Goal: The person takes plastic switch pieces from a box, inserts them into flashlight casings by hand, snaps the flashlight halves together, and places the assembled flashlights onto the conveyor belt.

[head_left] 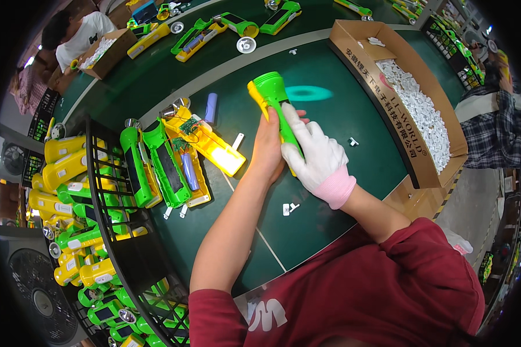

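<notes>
A green and yellow flashlight [269, 88] is held above the table, its wide head tilted up and away from me. My bare left hand [266, 144] is closed round its body from the left. My right hand [318, 151], in a white glove with a pink cuff, grips the other side, the index finger lying along the body. Left of my hands lie opened flashlight shells: a yellow half [223, 157] with a green circuit board [189, 126] and wires, and a green half [167, 165]. A purple cylindrical battery [211, 109] rests beside them.
A cardboard box [382, 107] of small white parts stands at right. Small white plastic pieces [286, 209] lie on the green table [353, 199]. At left, a black crate [113, 214] holds many flashlights. More flashlights [281, 18] lie across the far strip, where another person [92, 26] sits.
</notes>
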A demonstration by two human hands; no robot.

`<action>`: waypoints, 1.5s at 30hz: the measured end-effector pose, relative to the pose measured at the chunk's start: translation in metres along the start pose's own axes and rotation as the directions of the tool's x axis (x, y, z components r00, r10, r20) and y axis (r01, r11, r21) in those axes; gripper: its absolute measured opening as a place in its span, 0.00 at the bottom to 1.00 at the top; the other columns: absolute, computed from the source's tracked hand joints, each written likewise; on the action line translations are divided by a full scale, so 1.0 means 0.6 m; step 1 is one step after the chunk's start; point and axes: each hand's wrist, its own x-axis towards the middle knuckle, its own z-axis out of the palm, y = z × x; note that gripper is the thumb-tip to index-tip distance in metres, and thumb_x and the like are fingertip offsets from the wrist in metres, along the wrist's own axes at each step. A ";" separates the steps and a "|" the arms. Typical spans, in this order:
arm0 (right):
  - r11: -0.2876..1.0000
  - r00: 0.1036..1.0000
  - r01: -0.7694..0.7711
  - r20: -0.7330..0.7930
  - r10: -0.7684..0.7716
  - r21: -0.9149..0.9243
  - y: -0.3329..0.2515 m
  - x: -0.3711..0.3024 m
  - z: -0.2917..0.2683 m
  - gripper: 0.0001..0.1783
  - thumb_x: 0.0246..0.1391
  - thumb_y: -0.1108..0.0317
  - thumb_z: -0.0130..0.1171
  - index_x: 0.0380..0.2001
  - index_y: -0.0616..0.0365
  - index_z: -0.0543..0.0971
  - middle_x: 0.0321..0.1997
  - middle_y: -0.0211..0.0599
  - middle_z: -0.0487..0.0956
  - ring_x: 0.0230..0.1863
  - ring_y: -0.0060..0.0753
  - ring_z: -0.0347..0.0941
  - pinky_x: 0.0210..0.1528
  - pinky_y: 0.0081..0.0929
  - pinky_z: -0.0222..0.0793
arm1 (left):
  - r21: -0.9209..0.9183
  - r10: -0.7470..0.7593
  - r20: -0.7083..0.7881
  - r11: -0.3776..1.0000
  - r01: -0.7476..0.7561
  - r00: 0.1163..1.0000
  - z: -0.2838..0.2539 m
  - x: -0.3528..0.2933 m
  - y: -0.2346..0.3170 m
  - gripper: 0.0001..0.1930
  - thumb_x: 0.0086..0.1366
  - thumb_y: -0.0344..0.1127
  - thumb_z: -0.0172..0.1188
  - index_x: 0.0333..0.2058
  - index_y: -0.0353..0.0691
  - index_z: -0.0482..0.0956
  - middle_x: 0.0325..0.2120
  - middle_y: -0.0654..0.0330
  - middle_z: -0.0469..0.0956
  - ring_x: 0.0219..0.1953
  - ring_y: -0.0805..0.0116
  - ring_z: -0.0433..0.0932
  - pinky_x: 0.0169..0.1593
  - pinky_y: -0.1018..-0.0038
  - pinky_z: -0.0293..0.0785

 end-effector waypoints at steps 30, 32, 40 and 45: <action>0.979 0.954 0.133 0.249 -0.168 0.153 0.044 0.041 -0.042 0.39 0.49 0.53 0.50 0.62 0.49 0.51 0.36 0.53 0.73 0.33 0.51 0.72 0.36 0.35 0.68 | 0.017 0.046 0.070 0.999 -0.048 0.996 -0.006 0.005 0.004 0.22 0.66 0.45 0.44 0.54 0.41 0.54 0.49 0.51 0.66 0.52 0.59 0.67 0.55 0.62 0.65; 0.983 0.950 0.109 0.277 -0.147 0.146 0.037 0.041 -0.042 0.37 0.51 0.53 0.48 0.62 0.49 0.50 0.36 0.53 0.72 0.34 0.54 0.71 0.37 0.38 0.67 | 0.027 0.063 0.059 0.998 -0.064 0.996 -0.002 0.003 0.008 0.22 0.67 0.46 0.43 0.55 0.41 0.53 0.51 0.49 0.65 0.54 0.57 0.66 0.57 0.60 0.64; 0.977 0.955 0.135 0.241 -0.172 0.164 0.048 0.033 -0.033 0.37 0.50 0.52 0.50 0.62 0.50 0.52 0.36 0.54 0.71 0.34 0.55 0.70 0.39 0.38 0.66 | -0.048 0.040 0.023 0.998 -0.039 0.999 -0.017 0.002 0.007 0.21 0.66 0.44 0.46 0.52 0.39 0.58 0.48 0.51 0.68 0.51 0.59 0.68 0.55 0.62 0.64; 0.981 0.996 0.069 -0.063 -0.058 0.182 0.103 0.011 -0.040 0.13 0.50 0.60 0.50 0.38 0.51 0.74 0.33 0.42 0.73 0.35 0.49 0.72 0.39 0.40 0.67 | -0.075 0.013 -0.101 0.997 -0.020 0.995 -0.020 0.001 0.006 0.24 0.63 0.48 0.50 0.52 0.38 0.62 0.48 0.53 0.69 0.50 0.61 0.69 0.53 0.66 0.68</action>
